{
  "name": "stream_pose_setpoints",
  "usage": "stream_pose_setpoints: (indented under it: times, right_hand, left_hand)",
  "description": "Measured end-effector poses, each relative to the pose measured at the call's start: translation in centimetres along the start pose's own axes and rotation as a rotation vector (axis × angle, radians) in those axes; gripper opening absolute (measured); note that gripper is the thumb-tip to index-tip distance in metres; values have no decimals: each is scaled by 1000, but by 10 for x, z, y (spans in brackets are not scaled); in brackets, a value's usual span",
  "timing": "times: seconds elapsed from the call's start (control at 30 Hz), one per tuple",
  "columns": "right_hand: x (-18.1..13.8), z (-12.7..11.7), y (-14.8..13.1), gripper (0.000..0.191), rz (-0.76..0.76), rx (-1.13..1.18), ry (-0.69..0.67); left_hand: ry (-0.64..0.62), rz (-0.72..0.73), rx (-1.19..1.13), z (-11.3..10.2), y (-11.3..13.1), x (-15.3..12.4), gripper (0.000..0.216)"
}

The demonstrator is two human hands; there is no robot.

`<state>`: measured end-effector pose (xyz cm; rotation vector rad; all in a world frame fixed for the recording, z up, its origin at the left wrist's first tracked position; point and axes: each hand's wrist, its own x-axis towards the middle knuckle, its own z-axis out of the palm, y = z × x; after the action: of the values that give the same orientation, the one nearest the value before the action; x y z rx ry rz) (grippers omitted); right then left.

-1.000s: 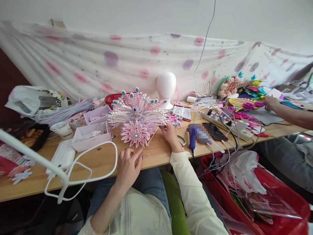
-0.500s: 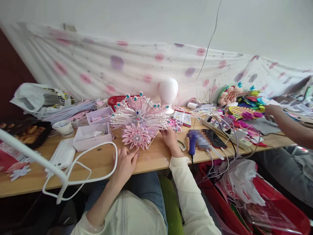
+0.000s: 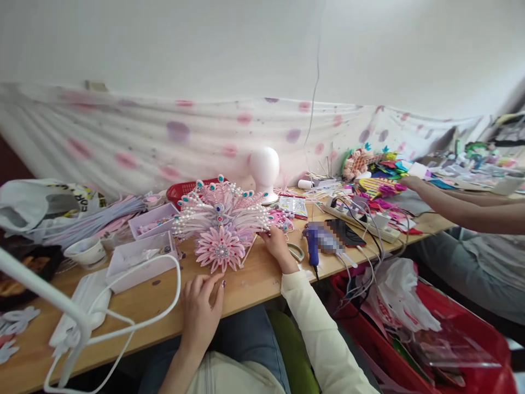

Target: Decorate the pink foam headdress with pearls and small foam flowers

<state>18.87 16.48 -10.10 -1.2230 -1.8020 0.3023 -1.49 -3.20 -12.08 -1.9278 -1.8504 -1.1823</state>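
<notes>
A pink peacock-like headdress [image 3: 220,221] stands on the wooden table in front of me, with pearl strands, blue-green gems and a layered flower at its base. My left hand [image 3: 202,301] is at the flower's lowest petals, thumb and index tips pinched together there. At the headdress's lower right edge, my right hand [image 3: 279,246] has its fingers curled round the ends of the pearl strands; its fingertips are partly hidden. A white foam head [image 3: 264,168] stands behind the headdress.
Left are two small boxes [image 3: 141,262], a paper cup [image 3: 85,251] and a white looped stand [image 3: 174,295]. Right lie a purple glue gun [image 3: 312,246], a phone [image 3: 346,232] and a power strip [image 3: 365,219] with tangled cables. A co-worker's arm [image 3: 451,208] reaches over craft pieces.
The camera view has turned a little right and up, so everything sits lower and further left. Both my hands stay at the headdress. The co-worker's second arm now shows.
</notes>
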Motion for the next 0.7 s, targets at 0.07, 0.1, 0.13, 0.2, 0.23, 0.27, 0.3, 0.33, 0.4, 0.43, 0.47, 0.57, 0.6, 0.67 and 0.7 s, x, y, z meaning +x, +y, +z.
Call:
stream_pose_setpoints:
  times: [0.07,0.1,0.13,0.2,0.23,0.27,0.3,0.33,0.4,0.43,0.47,0.57,0.6,0.67,0.7]
  right_hand:
    - [0,0,0,7,17,21,-6]
    - [-1,-1,0,6,22,33,-10]
    - [-1,-1,0,5,25,48,-13]
    - [-2,-3,-1,5,29,79,-10]
    - [-3,-5,-1,6,31,96,-1]
    - [-3,-6,-2,11,33,115,13]
    - [-4,-7,-3,18,33,135,32]
    - [-4,-9,-3,28,32,157,57]
    - [-4,-11,-4,45,36,199,122]
    - [-4,-12,-4,49,44,216,159]
    - [-4,-12,-4,50,58,231,197]
    - [-2,-13,-4,44,112,269,302]
    - [-2,-13,-4,41,125,281,329]
    - [-1,-13,-5,38,135,302,366]
    - [-1,-14,-5,37,133,308,378]
  left_hand:
    - [-10,-8,16,-1,0,1,24]
    - [-18,-11,23,-1,0,2,24]
    - [-24,-14,30,-1,-1,3,24]
    - [-30,-15,40,-1,-1,4,24]
    - [-30,-13,44,-1,-2,4,24]
    - [-27,-11,50,-1,-2,4,25]
    - [-21,-9,57,-1,-3,4,25]
    - [-10,-6,62,-1,-4,4,26]
    - [20,11,63,-2,-6,5,27]
    - [36,27,59,-4,-6,6,26]
    - [56,45,56,-5,-7,8,25]
    - [139,93,42,-12,-7,16,20]
    - [167,96,32,-15,-6,20,18]
    - [214,84,7,-21,-7,27,20]
    - [231,72,-8,-24,-8,30,21]
